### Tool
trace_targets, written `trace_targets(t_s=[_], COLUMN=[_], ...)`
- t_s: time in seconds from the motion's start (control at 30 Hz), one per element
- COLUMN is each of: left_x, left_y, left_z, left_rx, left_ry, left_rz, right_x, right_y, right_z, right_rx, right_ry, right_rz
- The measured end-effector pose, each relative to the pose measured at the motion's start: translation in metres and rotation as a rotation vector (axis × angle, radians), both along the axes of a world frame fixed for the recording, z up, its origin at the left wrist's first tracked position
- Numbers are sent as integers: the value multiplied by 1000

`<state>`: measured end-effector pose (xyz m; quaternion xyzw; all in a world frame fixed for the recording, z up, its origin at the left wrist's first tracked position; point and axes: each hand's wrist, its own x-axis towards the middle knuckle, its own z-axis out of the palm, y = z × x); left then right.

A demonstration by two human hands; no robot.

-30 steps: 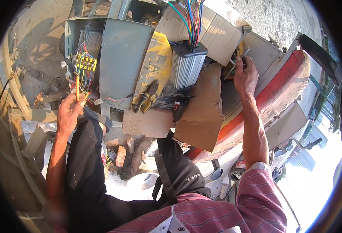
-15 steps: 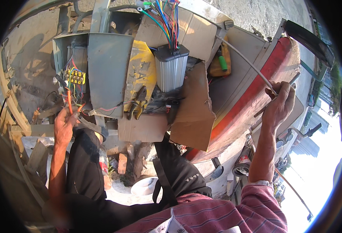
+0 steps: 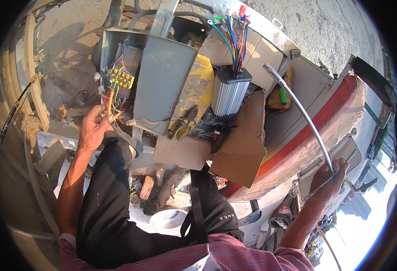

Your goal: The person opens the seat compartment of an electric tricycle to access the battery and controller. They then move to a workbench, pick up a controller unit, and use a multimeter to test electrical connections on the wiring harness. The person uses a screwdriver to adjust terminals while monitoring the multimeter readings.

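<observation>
My left hand (image 3: 93, 131) pinches a thick orange wire (image 3: 110, 101) just below a yellow terminal block (image 3: 122, 78). Thin coloured wires crowd around that block, inside an open grey metal box (image 3: 162, 83). Out to the right, my right hand (image 3: 328, 183) is closed round the crossbar of a T-handle socket wrench (image 3: 304, 108). Its long shaft points up and left, and the socket end hangs free, well away from the terminals. Between my hands stands a finned silver controller (image 3: 230, 92) with a bundle of loose wires (image 3: 234, 40) rising from its top.
Pliers (image 3: 185, 123) lie on a yellow-painted plate (image 3: 197, 86) beside the controller. Cardboard (image 3: 241, 153) is spread under and around these parts. A green-handled tool (image 3: 283, 95) rests farther right, near a red-edged panel (image 3: 315, 117). A white bowl (image 3: 167, 217) sits below, between my legs.
The view has shifted, so the scene sits farther right. My right hand has come lower, swinging the wrench's shaft more upright. My left hand stays at the orange wire.
</observation>
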<state>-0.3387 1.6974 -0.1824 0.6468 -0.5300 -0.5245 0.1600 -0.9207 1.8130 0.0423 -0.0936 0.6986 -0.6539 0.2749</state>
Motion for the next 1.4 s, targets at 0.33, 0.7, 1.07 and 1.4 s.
trace_targets(t_s=[0.33, 0.7, 1.07, 1.4], left_x=[-24, -17, 25, 35], left_y=[10, 26, 41, 35], left_z=[97, 124, 114, 117], left_rx=[-222, -155, -359, -418], left_ry=[327, 564, 363, 288], left_rz=[-55, 395, 620, 604], right_x=[237, 396, 428, 389], right_y=[-42, -123, -134, -204], right_z=[-102, -151, -151, -220], right_rx=[-183, -673, -589, 191], right_ry=[-622, 252, 292, 861], right_rz=[580, 1303, 1515, 1398])
